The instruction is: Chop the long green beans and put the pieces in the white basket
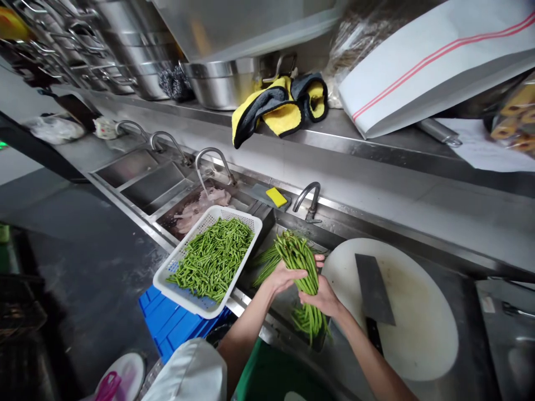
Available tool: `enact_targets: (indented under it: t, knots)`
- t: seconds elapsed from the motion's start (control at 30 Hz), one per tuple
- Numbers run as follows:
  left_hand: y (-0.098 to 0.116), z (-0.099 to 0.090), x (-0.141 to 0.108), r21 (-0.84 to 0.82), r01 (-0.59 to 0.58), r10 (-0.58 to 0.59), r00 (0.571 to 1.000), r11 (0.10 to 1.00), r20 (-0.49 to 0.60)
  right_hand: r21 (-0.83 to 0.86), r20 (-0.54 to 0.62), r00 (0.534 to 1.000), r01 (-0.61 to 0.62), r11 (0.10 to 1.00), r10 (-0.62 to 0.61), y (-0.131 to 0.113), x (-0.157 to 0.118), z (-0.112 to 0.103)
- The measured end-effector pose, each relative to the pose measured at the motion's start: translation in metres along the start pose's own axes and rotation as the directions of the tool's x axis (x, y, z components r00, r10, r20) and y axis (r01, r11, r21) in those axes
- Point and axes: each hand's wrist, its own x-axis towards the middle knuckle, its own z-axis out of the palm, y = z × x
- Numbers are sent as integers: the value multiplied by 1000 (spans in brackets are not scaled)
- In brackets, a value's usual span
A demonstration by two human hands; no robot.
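Note:
A thick bundle of long green beans [297, 253] is gripped between my two hands above a steel sink. My left hand [285, 277] holds it from the left side, thumb across the front. Lower down, my right hand [321, 295] wraps the bundle from the right. Its bean ends hang down into the sink, and more long beans [267, 262] lie in the sink behind. To the left, a white perforated basket [256, 223] holds many cut green bean pieces [213, 256]. On my right a cleaver [374, 287] rests flat on a round white cutting board [422, 312].
Faucets [309, 197] line the back edge. Pale meat [204, 209] lies under running water in a sink further left. A yellow sponge [276, 197] sits behind the sink. Overhead, a steel shelf [334, 139] carries pots, a yellow-and-grey cloth [276, 108] and a white bag [438, 61].

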Motion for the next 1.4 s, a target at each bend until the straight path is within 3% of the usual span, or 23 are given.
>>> enact_targets:
  t: [0.1, 0.2, 0.27, 0.4, 0.43, 0.5, 0.57, 0.6, 0.67, 0.7, 0.77, 0.87, 0.97, 1.1, 1.23, 1.4]
  knots:
    - [-4, -10, 0, 57, 56, -59, 997, 997, 55, 283, 130, 991, -29, 959, -8, 2, -1, 3]
    - [-18, -10, 3, 30, -2, 4, 999, 1000, -44, 456, 135, 990, -96, 885, 38, 11, 2, 11]
    - [-28, -5, 5, 0, -71, 70, 984, 998, -164, 371, 106, 992, -107, 923, 72, 13, 4, 11]
    - [-38, 3, 7, -30, -179, 158, 928, 983, -339, -87, 45, 998, -38, 996, 42, 2, 1, -10]
    - [-39, 3, 7, -27, -200, 176, 913, 979, -367, -204, 12, 999, -35, 978, 38, -4, -2, -17]
    - [-39, 3, 7, -2, -221, 200, 891, 975, -408, -393, -161, 987, -75, 916, 12, -19, -8, -29]
    - [-38, 3, 7, 70, -221, 229, 869, 973, -439, -515, -336, 935, -83, 853, -112, -38, -13, -33]
    - [-38, 3, 7, 124, -225, 257, 858, 967, -445, -561, -355, 915, -42, 827, -194, -47, -14, -31]
    - [-37, 6, 8, 245, -247, 333, 841, 937, -426, -638, -205, 920, 134, 759, -335, -63, -12, -20]
    - [-36, 7, 9, 297, -263, 371, 832, 918, -412, -660, -128, 917, 206, 722, -378, -67, -9, -14]
    - [-35, 11, 10, 352, -284, 417, 818, 892, -396, -702, -99, 902, 236, 672, -421, -70, -1, -4]
    - [-34, 14, 10, 356, -280, 417, 813, 892, -407, -759, -221, 880, 115, 640, -421, -63, 10, 1]
    - [-32, 13, 8, 358, -277, 422, 793, 892, -439, -779, -274, 877, 38, 626, -394, -58, 17, -1]
    - [-26, 13, 7, 446, -253, 468, 741, 859, -482, -778, -190, 902, 103, 620, -388, -64, 19, -6]
    - [-23, 14, 8, 518, -247, 503, 742, 819, -443, -826, -182, 917, 53, 561, -354, -73, 19, -6]
    - [-26, 9, 10, 576, -261, 524, 775, 774, -353, -666, -313, 912, -12, 746, -265, -72, 24, -2]
